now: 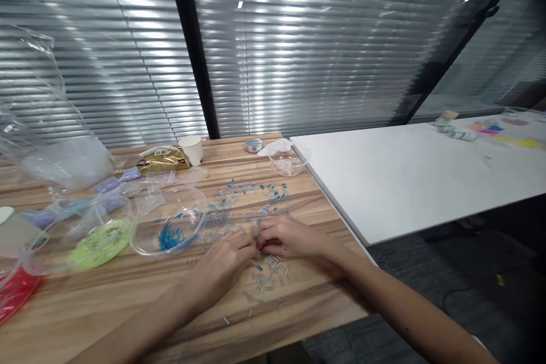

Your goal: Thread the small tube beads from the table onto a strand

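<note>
My left hand (232,257) rests low over the wooden tabletop with its fingers bent and pressed together. Its fingertips meet those of my right hand (288,237), which is closed in a pinch. Anything between the fingers is too small or hidden to make out. Around both hands lie many small tube-shaped pieces, mostly clear ones (264,282) in front. One blue piece (259,268) lies just below the left fingertips. Behind the hands, blue and clear pieces (273,193) are scattered. A clear round bowl (198,196) to the left contains blue pieces (170,236).
Further left are a bowl of yellow-green pieces (100,244), red pieces (17,293) and a large plastic bag (68,162). Toward the back stand a paper cup (191,151), a gold packet (162,160), a small round tin (253,145) and a clear bowl (288,166). A white table (384,182) adjoins on the right.
</note>
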Demonstrator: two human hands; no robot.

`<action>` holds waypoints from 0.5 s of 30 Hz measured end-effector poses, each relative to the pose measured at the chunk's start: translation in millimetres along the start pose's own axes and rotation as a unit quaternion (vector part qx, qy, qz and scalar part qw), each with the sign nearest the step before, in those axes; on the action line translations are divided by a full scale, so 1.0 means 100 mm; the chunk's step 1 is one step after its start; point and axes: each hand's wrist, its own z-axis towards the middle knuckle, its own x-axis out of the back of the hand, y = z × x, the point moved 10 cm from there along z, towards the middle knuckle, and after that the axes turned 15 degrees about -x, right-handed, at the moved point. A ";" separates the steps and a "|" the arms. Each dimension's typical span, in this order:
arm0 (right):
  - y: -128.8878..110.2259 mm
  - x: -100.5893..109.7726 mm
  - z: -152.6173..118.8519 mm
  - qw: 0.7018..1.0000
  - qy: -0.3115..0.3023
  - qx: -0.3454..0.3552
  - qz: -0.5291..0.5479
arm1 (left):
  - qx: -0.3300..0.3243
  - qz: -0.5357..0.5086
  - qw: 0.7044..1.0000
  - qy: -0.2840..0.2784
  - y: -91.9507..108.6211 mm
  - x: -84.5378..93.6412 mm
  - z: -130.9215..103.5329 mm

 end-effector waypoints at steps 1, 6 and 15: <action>0.01 -0.01 0.00 1.000 0.000 -0.001 -0.002 | 0.009 -0.016 1.000 -0.006 -0.03 -0.01 0.00; 0.12 -0.01 0.02 0.999 0.021 -0.023 -0.040 | 0.020 -0.062 0.998 -0.003 -0.12 -0.09 -0.01; 0.13 0.07 0.03 0.997 0.038 -0.056 -0.046 | 0.039 -0.053 0.998 -0.001 -0.08 -0.06 0.03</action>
